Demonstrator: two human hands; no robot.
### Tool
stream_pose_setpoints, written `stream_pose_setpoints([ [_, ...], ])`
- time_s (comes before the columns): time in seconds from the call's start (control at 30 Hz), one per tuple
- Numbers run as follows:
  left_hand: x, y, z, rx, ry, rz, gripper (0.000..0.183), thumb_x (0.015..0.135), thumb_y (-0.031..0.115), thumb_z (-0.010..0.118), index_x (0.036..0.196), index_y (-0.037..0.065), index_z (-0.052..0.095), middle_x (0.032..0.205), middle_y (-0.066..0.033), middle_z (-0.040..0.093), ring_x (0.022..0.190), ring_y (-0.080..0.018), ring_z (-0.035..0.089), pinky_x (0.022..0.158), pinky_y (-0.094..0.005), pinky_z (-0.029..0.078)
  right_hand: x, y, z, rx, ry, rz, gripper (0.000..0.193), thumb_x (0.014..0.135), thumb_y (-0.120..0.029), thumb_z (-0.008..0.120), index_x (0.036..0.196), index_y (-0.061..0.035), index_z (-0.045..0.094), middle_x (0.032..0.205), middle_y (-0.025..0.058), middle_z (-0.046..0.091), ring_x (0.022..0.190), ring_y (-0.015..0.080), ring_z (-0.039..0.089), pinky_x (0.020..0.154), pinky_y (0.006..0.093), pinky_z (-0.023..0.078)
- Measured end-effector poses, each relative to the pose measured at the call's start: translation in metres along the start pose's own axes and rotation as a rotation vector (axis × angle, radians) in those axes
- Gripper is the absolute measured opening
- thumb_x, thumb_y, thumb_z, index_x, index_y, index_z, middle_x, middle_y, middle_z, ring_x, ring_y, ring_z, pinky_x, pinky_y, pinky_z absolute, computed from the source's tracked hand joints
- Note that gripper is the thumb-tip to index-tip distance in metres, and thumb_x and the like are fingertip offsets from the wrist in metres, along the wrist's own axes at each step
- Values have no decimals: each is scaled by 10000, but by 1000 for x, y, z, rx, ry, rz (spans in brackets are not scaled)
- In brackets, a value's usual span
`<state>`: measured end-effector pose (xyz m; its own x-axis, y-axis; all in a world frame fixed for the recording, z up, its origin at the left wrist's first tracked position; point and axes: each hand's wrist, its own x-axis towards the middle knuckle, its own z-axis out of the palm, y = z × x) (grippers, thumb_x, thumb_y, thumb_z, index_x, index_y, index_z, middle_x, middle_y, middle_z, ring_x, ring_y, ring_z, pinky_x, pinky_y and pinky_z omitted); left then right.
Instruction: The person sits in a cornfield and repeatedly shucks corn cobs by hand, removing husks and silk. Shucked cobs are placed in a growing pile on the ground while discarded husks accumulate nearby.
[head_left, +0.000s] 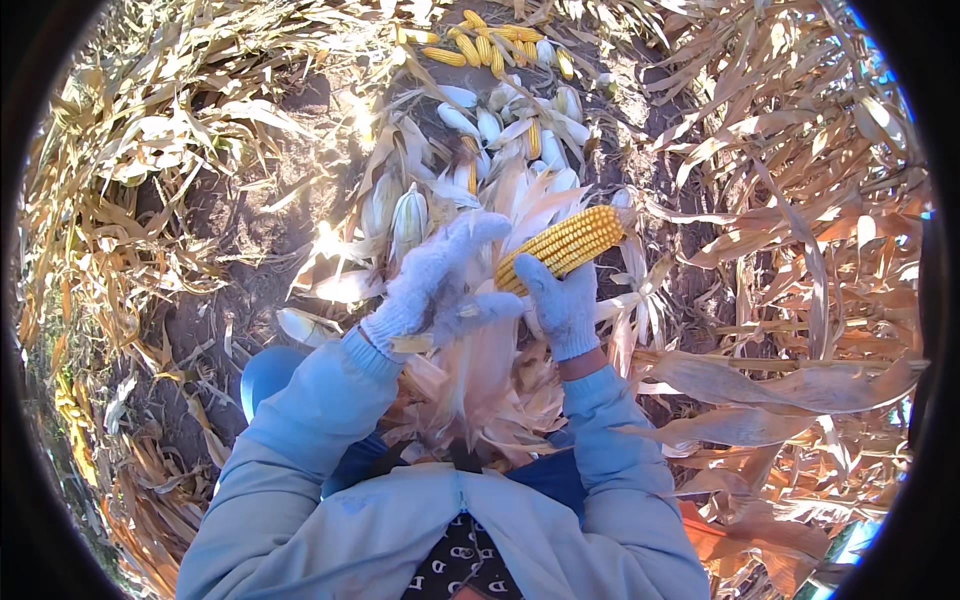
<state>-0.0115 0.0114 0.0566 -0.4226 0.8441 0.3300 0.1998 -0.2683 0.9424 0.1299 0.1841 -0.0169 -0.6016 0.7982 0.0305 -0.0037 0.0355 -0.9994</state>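
Observation:
In my right hand [566, 303], in a pale knit glove, is a husked yellow corn cob [570, 240], tilted up to the right, thumb across its near side. My left hand [445, 275], gloved too and slightly blurred, is just left of the cob, thumb and fingers spread apart. A short pale stick-like piece [411, 343] shows by the left wrist; whether the glove touches it I cannot tell. Below both hands, loose pinkish husks [470, 385] lie heaped over my lap.
Unhusked pale ears [410, 220] lie just beyond my left hand, with more whitish ears [490, 125] farther ahead. A pile of bare yellow cobs [490, 45] sits at the far end. Dry stalks and leaves [800, 200] crowd the right side, and more straw [180, 120] covers the left.

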Motion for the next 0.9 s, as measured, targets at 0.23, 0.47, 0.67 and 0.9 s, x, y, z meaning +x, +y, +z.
stream_pose_setpoints([
  [0.23, -12, -73, 4, -186, -137, -102, 595, 979, 265, 708, 1501, 80, 491, 1428, -109, 570, 1304, -247, 576, 1077, -372, 509, -18, -34, 39, 317, -185, 26, 417, 867, -34, 770, 1243, 6, 593, 1110, 87, 692, 999, 188, 698, 893, 340, 587],
  [0.47, -36, -91, -1, -1220, 131, -798, 549, 1077, 350, 573, 1534, 60, 483, 1420, -137, 616, 1176, -248, 683, 940, -369, 618, -18, -24, 65, 187, -257, 75, 435, 869, -38, 772, 1259, 14, 585, 1111, 98, 704, 994, 204, 714, 882, 352, 601],
  [0.67, -55, -96, -12, -802, 134, -547, 521, 1098, 327, 500, 1528, 34, 463, 1402, -143, 619, 1216, -243, 668, 1015, -371, 587, -8, -33, 90, 124, -376, 116, 462, 857, -133, 827, 1232, 19, 606, 1069, 87, 722, 928, 179, 722, 817, 336, 607],
  [0.9, -78, -145, -20, -1464, 210, -635, 452, 1118, 228, 444, 1537, 60, 422, 1508, -149, 531, 1376, -262, 541, 1184, -431, 455, -10, -33, 124, -490, -317, -120, 588, 761, -259, 910, 1213, -24, 617, 1012, 71, 746, 887, 169, 731, 798, 329, 600],
])
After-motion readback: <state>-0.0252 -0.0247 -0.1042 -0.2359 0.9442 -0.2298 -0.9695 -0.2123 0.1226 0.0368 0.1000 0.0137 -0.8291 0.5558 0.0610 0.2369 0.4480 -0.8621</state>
